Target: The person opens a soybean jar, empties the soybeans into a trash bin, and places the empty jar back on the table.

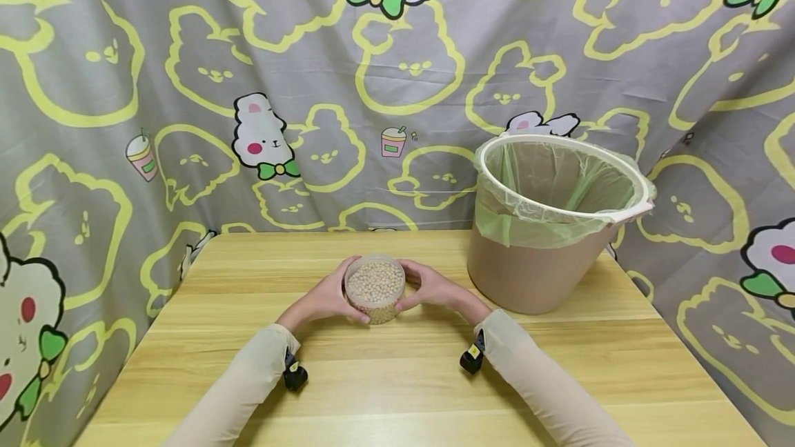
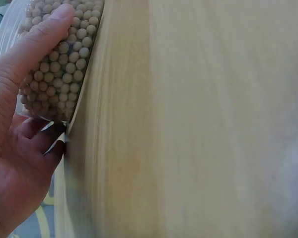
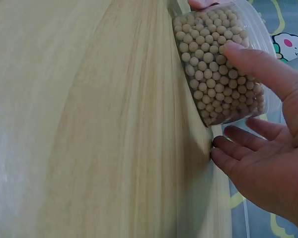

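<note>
Snugly, a bare left hand (image 1: 326, 299) holds a round, clear plastic tub (image 1: 375, 306) with a bare right hand (image 1: 436, 287).
The left hand grips the left side, thumb in front; the right hand grips the right side the same way. Both should squeeze softly and evenly, and keep the tub flat. It seems to sit on the yellow-brown wooden table (image 1: 385, 392), packed with little round tan balls (image 1: 375, 281). Farther right stands a big pinkish-brown bin (image 1: 531, 274) with a thin green bag (image 1: 528, 230).

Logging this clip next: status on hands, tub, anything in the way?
Left hand and right hand grip clear tub from opposite sides. Tub upright, holding beige balls. Bin off to right, not blocking.
</note>
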Available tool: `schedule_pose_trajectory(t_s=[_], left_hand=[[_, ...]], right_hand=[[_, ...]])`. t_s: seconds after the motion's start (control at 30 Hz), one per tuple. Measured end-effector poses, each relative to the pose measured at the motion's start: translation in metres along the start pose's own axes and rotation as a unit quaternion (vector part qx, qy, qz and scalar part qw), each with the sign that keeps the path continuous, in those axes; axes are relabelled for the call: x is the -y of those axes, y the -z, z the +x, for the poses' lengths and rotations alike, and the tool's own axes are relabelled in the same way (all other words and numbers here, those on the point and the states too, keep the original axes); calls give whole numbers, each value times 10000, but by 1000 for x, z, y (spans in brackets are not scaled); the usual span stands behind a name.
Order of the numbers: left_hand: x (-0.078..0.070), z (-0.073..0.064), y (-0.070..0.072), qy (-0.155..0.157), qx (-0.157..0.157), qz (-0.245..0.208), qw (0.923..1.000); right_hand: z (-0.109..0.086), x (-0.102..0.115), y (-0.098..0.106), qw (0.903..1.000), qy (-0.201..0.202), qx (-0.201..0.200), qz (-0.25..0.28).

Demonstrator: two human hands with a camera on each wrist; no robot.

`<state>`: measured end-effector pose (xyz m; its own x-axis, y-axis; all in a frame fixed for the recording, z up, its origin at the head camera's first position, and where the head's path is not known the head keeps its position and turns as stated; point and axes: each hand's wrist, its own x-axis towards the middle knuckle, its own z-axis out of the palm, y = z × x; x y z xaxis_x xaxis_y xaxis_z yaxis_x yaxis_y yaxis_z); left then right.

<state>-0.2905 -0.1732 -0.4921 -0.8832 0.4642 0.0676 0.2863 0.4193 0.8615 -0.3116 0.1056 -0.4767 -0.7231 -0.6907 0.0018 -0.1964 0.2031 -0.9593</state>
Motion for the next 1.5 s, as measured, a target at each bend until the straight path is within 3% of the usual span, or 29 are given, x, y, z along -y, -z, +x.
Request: schedule_pose_trajectory(t_s=[0.13, 0.33, 0.57, 0.7, 0.97, 1.23, 1.5], left_hand=[[0, 0, 2, -43, -83, 161, 9998], [0, 1, 3, -137, -162, 342, 9992], [-6, 5, 3, -121, -242, 293, 9992], [-20, 9, 5, -339, -371, 123, 9987], [-51, 21, 7, -1181, -485, -691, 9894], [-80, 30, -8, -1046, -749, -1391, 9819], [-100, 38, -11, -1275, -917, -1312, 9788]], right_hand=[[1, 2, -2, 9999, -50, -41, -89], [1, 3, -4, 9993, -258, -207, 200], [-4, 2, -1, 9979, -136, -462, 440], [-10, 8, 7, 9971, 19, -656, 389], [-20, 34, 24, 9920, 554, -979, 580], [-34, 55, 34, 9872, 687, -1153, 859], [-41, 76, 43, 9861, 725, -1423, 468]])
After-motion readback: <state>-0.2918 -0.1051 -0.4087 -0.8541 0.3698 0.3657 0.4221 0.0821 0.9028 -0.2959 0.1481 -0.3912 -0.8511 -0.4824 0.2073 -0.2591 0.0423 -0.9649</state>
